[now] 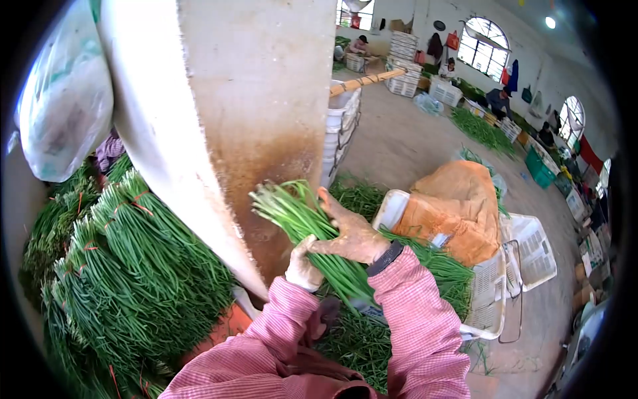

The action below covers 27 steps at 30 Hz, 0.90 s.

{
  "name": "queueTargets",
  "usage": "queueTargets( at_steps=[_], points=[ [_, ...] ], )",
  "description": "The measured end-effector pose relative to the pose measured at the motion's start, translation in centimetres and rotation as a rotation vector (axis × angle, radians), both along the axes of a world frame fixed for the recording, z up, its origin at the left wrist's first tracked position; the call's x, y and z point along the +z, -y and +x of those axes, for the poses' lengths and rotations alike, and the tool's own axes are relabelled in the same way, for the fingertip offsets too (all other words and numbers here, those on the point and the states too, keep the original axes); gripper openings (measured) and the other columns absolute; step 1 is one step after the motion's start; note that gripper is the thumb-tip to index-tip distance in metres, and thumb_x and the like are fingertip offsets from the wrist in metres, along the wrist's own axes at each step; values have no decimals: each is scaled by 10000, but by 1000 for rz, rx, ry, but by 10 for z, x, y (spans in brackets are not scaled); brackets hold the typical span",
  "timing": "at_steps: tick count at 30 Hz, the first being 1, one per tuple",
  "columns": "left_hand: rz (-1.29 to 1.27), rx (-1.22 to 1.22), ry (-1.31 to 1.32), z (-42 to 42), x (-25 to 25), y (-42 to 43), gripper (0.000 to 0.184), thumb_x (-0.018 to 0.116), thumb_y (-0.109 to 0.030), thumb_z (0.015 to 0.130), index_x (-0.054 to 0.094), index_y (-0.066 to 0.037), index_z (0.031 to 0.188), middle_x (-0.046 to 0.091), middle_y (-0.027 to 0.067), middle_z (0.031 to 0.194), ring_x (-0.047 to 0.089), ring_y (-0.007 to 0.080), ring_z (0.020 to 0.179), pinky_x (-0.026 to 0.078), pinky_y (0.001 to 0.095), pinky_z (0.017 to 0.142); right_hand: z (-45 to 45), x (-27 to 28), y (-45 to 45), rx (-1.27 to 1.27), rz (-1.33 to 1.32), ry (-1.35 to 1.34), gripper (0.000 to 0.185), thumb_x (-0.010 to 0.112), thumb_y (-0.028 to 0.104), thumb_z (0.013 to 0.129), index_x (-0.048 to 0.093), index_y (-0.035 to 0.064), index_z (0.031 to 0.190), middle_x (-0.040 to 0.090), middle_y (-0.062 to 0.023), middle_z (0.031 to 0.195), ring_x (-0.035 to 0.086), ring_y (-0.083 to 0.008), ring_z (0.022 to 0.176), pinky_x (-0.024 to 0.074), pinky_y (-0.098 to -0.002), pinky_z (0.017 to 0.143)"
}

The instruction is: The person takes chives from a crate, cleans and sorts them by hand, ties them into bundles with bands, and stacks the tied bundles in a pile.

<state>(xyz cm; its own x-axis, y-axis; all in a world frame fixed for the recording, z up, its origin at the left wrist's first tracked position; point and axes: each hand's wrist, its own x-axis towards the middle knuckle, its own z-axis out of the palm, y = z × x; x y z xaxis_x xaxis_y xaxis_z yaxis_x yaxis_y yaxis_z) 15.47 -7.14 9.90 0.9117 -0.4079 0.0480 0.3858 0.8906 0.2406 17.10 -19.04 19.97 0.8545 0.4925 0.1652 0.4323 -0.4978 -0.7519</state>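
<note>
A loose bunch of garlic chives (292, 211) is held up in front of me, pale ends toward the upper left and green leaves trailing down to the right. My left hand (302, 266), pale and apparently gloved, closes round the bunch from below. Its fingers are partly hidden. My right hand (353, 233), with a dark band at the wrist, grips the stalks from the right, its thumb reaching toward the left hand. Under the hands, more loose chives (355, 342) lie on the floor. To the left rises a heap of tied chive bundles (146, 266) with red bands.
A pillar (259, 86) stands close in front. White crates (488, 299) lie right, beside an orange-brown cloth (458, 206). A plastic bag (66, 100) hangs at upper left. Several people, including one in dark clothes (497, 101), sit farther back among crates and greens.
</note>
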Motion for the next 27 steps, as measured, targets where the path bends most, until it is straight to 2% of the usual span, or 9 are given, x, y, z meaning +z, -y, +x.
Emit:
queueTargets(
  at_steps=[4,8,10,13,17,18,21,24,27],
  points=[
    [162,-75,50,-8,-4,12,382,545,-239,788,472,-47,1110,560,109,1024,552,234,925,450,383,833,-23,-44,16,-232,127,-54,829,713,317,654,270,17,1287,515,-172,1126,510,-265,1031,388,-312,890],
    [22,-471,128,-42,-10,43,546,568,-272,800,345,-65,1253,477,93,1170,480,211,1053,388,363,905,-77,-64,38,-581,727,109,546,723,101,663,456,23,1132,574,-48,990,531,-136,888,433,-271,798],
    [599,-555,606,-60,-27,51,637,661,-174,734,329,-67,1267,467,62,1175,458,170,1063,368,346,915,-102,-49,42,-735,1106,72,452,682,35,696,469,26,1095,573,-36,968,549,-137,834,455,-262,741],
    [762,-731,595,-85,-17,48,645,663,8,668,341,-28,1225,579,120,958,579,170,734,488,281,650,-124,-48,51,-763,1404,-5,437,663,8,711,463,46,1098,567,-29,944,533,-120,814,443,-237,729],
    [655,-1212,745,-54,4,-16,630,610,39,699,343,-61,1261,606,107,898,552,122,655,465,222,522,-152,-49,80,-788,1662,-319,568,675,371,700,468,70,1134,565,-100,984,542,-236,864,441,-375,789],
    [788,-1289,727,-49,0,-39,621,596,66,703,352,-57,1261,604,121,911,562,126,693,465,218,536,-155,-44,83,-593,1756,-246,486,616,368,755,493,58,1108,560,-55,820,545,-190,733,465,-304,696],
    [953,-1361,499,-59,-8,-85,440,651,46,662,524,-15,1079,616,97,909,574,169,774,466,256,656,-153,-86,90,-752,1473,-390,300,504,305,849,544,76,1038,274,67,536,315,-47,454,289,-187,422],
    [1063,-1271,511,-85,-11,-105,439,648,13,694,510,-35,1108,614,82,944,553,146,902,437,248,781,-153,-118,102,-1000,1642,-343,199,527,253,841,584,63,859,278,86,460,222,-47,340,183,-204,324],
    [1119,-1039,586,-103,-18,-104,464,644,9,697,486,-31,1131,601,82,976,547,141,920,434,248,793,-170,-149,152,-1266,1321,93,206,568,266,815,606,65,843,370,74,475,300,-47,376,236,-203,346]
  ],
)
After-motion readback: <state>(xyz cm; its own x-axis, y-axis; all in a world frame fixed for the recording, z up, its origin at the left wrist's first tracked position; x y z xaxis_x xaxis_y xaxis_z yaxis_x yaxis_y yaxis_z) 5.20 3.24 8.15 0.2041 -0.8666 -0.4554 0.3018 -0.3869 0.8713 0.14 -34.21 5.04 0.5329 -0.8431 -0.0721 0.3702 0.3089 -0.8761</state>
